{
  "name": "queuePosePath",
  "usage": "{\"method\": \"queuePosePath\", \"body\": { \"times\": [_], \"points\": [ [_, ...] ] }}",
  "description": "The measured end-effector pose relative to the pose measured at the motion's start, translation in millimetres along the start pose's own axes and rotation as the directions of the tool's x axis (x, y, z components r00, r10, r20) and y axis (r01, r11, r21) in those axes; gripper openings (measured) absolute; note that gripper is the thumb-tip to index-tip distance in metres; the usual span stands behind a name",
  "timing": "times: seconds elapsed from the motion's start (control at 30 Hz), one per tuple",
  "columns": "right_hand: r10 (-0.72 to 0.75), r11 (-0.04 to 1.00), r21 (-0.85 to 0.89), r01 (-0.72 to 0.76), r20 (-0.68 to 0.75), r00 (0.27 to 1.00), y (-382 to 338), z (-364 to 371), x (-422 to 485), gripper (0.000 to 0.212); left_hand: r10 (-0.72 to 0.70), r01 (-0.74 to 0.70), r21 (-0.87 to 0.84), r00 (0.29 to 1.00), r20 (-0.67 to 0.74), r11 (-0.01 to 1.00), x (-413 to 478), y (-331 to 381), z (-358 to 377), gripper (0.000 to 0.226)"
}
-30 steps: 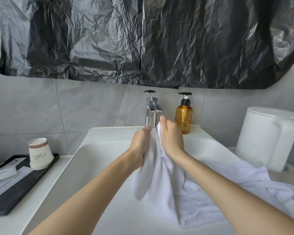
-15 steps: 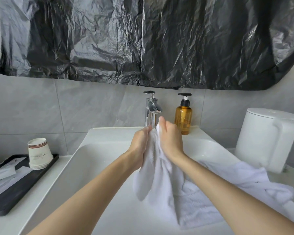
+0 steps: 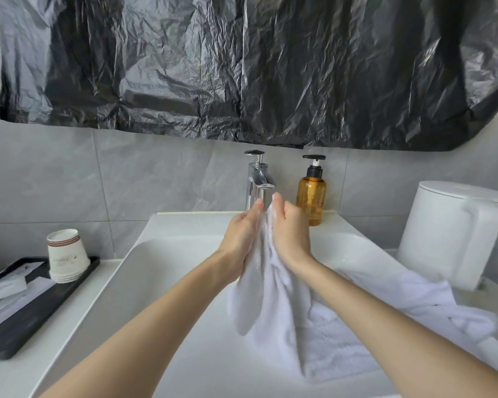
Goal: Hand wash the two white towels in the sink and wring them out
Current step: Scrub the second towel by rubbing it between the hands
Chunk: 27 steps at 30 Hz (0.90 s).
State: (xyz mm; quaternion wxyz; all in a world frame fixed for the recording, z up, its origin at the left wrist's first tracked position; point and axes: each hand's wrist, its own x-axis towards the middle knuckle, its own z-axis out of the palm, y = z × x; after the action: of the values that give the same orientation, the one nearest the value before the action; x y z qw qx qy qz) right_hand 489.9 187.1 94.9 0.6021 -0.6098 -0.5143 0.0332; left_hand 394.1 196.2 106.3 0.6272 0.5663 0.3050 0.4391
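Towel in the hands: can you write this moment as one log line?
left hand: grips white terry towel | right hand: grips same towel | towel end: hangs into white ceramic sink

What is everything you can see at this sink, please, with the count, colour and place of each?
plastic sheet: one, black, hung on the wall above the sink
tap: one, chrome, at the back of the sink
pump bottle: one, amber with a black pump, right of the tap
kettle: one, white, far right
tray: one, black, on the counter at left
paper cups: one upturned stack, white with a brown band, on the tray
packets: a few, white, on the tray
sink: one, white, centre
held towel: one, white, hanging into the sink
second towel: one, white, over the sink's right rim
left hand, right hand: gripping the held towel's top below the tap
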Motion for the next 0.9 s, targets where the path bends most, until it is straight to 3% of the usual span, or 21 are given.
{"method": "queuePosePath", "body": {
  "times": [0.1,0.23,0.33,0.43,0.57,0.7,0.8,0.9],
  "points": [
    [-0.116,0.993,0.015,0.115,0.111,0.987,-0.5,2.3,-16.8,0.050,0.003,-0.002,0.030,0.999,-0.032,1.000,2.6,-3.2,-4.6,0.039],
    [0.037,0.999,0.017,-0.038,0.023,0.999,3.7,2.7,2.8,0.050,-0.019,0.019,-0.024,1.000,-0.018,1.000,2.9,-2.3,-1.5,0.039],
    [-0.033,0.999,0.036,0.029,0.116,0.993,4.3,3.7,-7.5,0.048,-0.035,0.034,-0.021,0.999,-0.022,0.999,5.2,-2.7,-5.4,0.040],
    [0.044,0.998,0.047,-0.046,0.041,0.998,4.1,-1.8,3.9,0.050,-0.049,0.048,-0.043,0.999,-0.017,0.998,5.5,-3.3,-1.9,0.041],
    [-0.091,0.996,0.004,0.092,0.151,0.984,-1.7,4.0,-15.8,0.049,-0.057,0.057,-0.005,0.995,-0.085,0.998,9.2,-6.6,-7.1,0.042],
    [0.021,1.000,0.008,-0.021,0.036,0.999,2.0,5.5,1.6,0.050,-0.108,0.103,-0.052,0.989,-0.099,0.993,9.4,-5.2,-4.0,0.043],
    [-0.071,0.997,-0.004,0.072,0.125,0.990,-0.1,5.5,-16.6,0.049,-0.119,0.116,-0.027,0.987,-0.110,0.993,13.5,-8.9,-6.8,0.039],
    [0.012,0.999,0.040,-0.015,0.070,0.997,0.9,1.3,-2.0,0.050,-0.125,0.123,-0.032,0.988,-0.093,0.992,13.5,-8.5,-5.5,0.042]
  ]
}}
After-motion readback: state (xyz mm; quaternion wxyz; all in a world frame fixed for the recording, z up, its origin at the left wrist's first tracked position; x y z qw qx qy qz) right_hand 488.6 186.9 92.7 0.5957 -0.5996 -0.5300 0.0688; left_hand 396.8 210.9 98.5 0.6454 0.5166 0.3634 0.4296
